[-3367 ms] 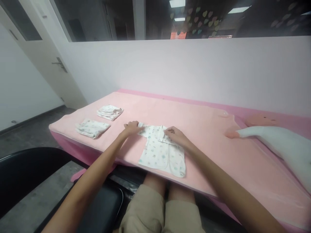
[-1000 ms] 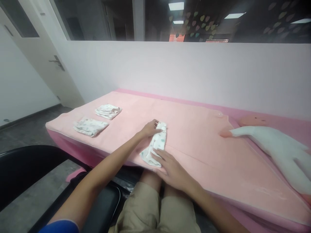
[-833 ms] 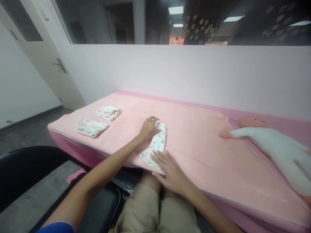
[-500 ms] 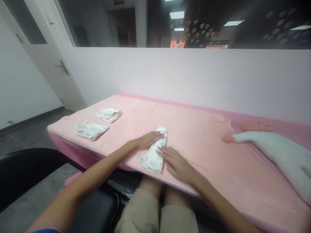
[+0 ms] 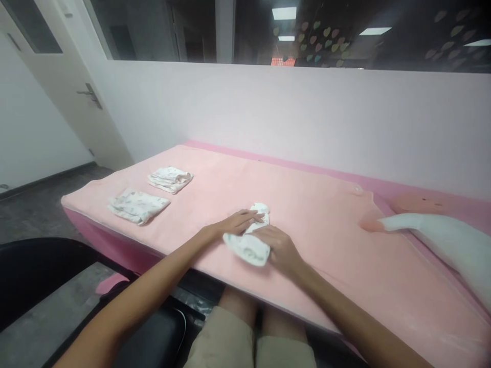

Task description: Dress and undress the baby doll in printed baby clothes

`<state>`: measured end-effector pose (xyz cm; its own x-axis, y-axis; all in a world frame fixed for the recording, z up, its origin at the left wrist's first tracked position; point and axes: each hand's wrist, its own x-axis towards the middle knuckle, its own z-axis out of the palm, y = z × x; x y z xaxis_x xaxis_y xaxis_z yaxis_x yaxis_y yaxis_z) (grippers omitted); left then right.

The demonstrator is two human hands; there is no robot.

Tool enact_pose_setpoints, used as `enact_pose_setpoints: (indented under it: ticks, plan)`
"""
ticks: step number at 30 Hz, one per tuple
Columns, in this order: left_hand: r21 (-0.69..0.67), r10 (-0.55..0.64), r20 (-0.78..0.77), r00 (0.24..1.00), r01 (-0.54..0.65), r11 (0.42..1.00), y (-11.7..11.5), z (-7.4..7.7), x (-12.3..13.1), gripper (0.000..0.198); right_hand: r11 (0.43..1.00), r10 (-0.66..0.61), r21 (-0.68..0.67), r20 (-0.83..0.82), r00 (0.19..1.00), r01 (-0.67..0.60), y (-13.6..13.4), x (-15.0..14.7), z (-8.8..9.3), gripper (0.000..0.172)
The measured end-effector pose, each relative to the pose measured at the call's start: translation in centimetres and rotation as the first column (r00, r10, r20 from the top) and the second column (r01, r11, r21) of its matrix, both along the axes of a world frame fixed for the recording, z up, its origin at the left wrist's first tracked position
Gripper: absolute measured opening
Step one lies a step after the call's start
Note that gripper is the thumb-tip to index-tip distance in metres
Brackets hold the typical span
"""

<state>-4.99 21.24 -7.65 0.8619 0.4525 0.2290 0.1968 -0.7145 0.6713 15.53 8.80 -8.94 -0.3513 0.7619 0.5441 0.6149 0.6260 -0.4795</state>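
A small white baby shirt (image 5: 250, 242) with a pastel print lies folded into a narrow strip on the pink padded table (image 5: 314, 225). My left hand (image 5: 235, 223) lies flat across its middle, fingers stretched out. My right hand (image 5: 279, 247) grips the near end of the strip and has it lifted and curled upward off the pad.
Two folded printed garments lie at the table's left end, one nearer (image 5: 137, 205) and one farther (image 5: 169, 179). A baby doll in a white suit (image 5: 437, 230) lies at the right. A black chair (image 5: 42, 276) stands at my left; a white wall runs behind.
The shirt went from spread flat to folded in a narrow strip. In the last half second my right hand closed on the strip's near end and lifted it toward my left hand.
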Motion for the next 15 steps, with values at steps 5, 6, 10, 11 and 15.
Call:
enact_pose_setpoints:
  ticks: [5,6,10,11,15]
  plan:
    - [-0.405,0.074,0.113,0.991,-0.022,0.914,-0.4,1.0,0.0,0.063,0.761,-0.473,-0.615,-0.305,0.827,0.208,2.7,1.2,2.3,0.040]
    - [-0.465,0.100,0.138,0.985,-0.024,0.885,-0.4,1.2,0.0,0.066,0.720,-0.497,-0.672,-0.326,0.804,0.173,3.3,1.5,2.8,0.043]
    - [-0.541,0.198,0.169,0.965,-0.077,0.838,-0.2,1.1,0.4,0.054,0.648,-0.442,-0.762,-0.375,0.815,0.001,5.0,2.3,4.1,0.047]
    - [-0.554,0.219,0.163,0.962,-0.095,0.827,-0.2,1.0,0.6,0.051,0.642,-0.424,-0.767,-0.373,0.825,-0.017,5.2,2.5,4.1,0.047]
    - [-0.532,0.326,0.109,0.939,-0.223,0.817,0.4,0.3,1.0,0.040,0.706,-0.425,-0.698,-0.284,0.860,0.119,6.0,2.7,2.8,0.051]
